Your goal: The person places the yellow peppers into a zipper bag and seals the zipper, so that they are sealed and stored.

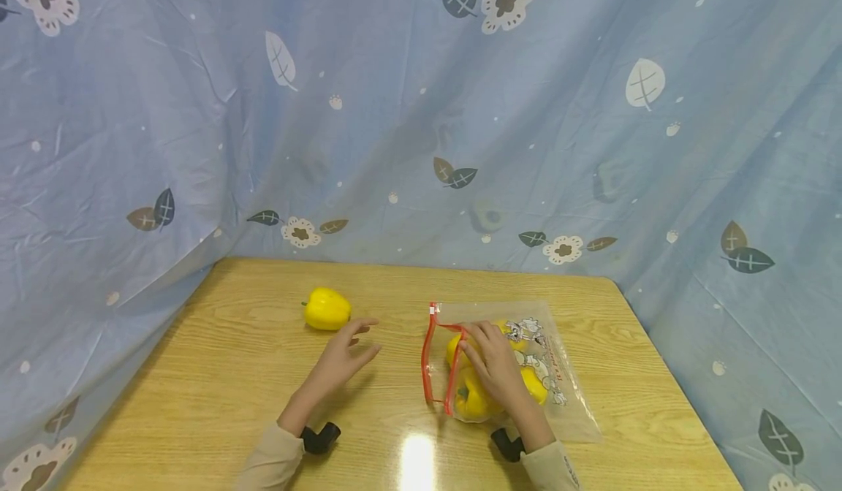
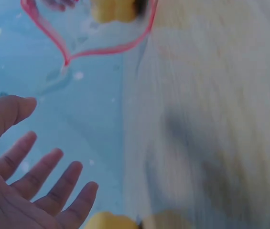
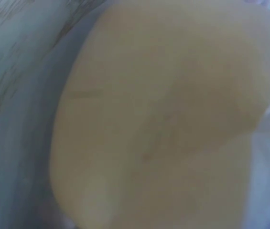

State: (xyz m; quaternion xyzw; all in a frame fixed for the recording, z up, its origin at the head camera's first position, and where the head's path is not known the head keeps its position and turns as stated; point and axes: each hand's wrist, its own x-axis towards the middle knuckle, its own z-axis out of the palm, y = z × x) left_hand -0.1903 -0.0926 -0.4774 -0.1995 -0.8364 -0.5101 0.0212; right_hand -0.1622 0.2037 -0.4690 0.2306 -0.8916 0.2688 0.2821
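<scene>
A clear zip bag (image 1: 571, 410) with a red zip edge lies on its side, its mouth gaping to the left. Several yellow bell peppers (image 1: 475, 397) are inside it. My right hand (image 1: 498, 368) lies over the bag and pinches the upper red edge of the mouth between thumb and fingers. Up close in the right wrist view, one pepper (image 3: 149, 114) fills most of the picture behind the plastic. One yellow bell pepper (image 1: 327, 310) sits outside, at the left. Just right of it my left hand (image 1: 338, 359) hovers with fingers spread, holding nothing.
The wooden table (image 1: 217, 374) reaches back to a blue patterned curtain (image 1: 395, 111), which also hangs along both sides. Black wrist-worn pieces (image 1: 320, 438) show at both sleeves. Light glares on the table near the front middle.
</scene>
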